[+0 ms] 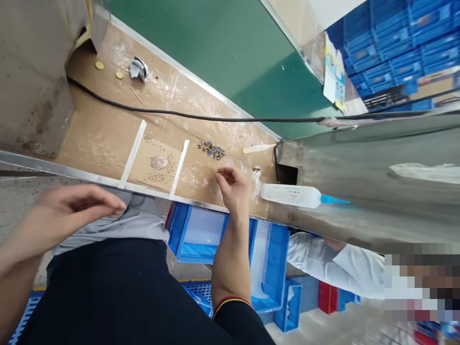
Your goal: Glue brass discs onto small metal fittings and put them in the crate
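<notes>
My right hand point(235, 187) is over the brown work surface, its thumb and index finger curled together in a pinch. Whatever might be between those fingertips is too small to make out. Just beyond it lies a loose pile of small shiny metal pieces point(212, 150). My left hand point(81, 211), slightly blurred, hangs in front of the bench edge with thumb and fingers drawn together; anything they hold is hidden. Between two white strips point(133, 153) is a cardboard patch point(143, 167) carrying a clear round blob point(158, 163) and many tiny dark bits.
A white squeeze bottle point(291, 195) with a blue nozzle lies right of my right hand. A black cable point(201, 116) crosses the bench. Below the edge are blue bins point(275, 268). Another person's white sleeve point(345, 263) shows at right. A torn grey piece point(138, 69) lies at the back.
</notes>
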Action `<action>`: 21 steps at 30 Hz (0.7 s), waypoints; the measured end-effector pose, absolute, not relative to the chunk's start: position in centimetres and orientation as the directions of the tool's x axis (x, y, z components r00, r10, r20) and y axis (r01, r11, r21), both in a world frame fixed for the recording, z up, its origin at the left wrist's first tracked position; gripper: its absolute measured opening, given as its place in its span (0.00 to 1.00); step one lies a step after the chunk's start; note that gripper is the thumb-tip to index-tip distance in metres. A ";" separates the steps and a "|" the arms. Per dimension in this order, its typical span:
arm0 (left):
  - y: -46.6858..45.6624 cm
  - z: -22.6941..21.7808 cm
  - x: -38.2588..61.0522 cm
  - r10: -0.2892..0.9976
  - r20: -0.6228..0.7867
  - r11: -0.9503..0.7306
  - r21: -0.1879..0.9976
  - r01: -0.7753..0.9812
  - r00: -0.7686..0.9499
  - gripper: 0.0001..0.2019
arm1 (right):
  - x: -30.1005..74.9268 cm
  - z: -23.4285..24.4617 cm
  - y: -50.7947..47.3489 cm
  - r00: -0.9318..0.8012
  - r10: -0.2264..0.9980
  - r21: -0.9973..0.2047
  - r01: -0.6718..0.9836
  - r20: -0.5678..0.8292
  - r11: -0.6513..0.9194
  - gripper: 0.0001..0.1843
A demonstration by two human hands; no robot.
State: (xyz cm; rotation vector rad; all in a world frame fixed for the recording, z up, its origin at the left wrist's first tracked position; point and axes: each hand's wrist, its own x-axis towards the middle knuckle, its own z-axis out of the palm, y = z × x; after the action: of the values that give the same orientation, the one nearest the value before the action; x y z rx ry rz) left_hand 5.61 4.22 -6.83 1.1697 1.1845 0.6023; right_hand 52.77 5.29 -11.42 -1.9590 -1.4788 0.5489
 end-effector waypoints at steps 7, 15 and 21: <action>7.0 -10.0 13.7 0.926 -0.325 0.343 0.937 -0.065 0.191 0.19 | 47.0 -12.9 3.6 0.315 0.922 -0.712 0.699 0.226 -0.064 0.10; 6.4 -11.4 13.9 0.949 -0.279 0.282 0.959 0.001 0.148 0.22 | 39.8 -11.0 5.3 0.139 0.887 -0.704 0.667 0.440 0.245 0.07; 6.5 -11.5 13.6 0.950 -0.245 0.242 0.969 0.038 0.191 0.17 | 38.2 -11.4 6.7 0.003 0.861 -0.626 0.689 0.508 0.366 0.11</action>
State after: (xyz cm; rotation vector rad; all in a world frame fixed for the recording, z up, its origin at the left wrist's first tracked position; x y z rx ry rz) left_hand 13.64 6.49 -11.48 1.1222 1.1822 0.8803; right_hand 38.20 6.65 -11.35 -1.3760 -1.7359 0.2431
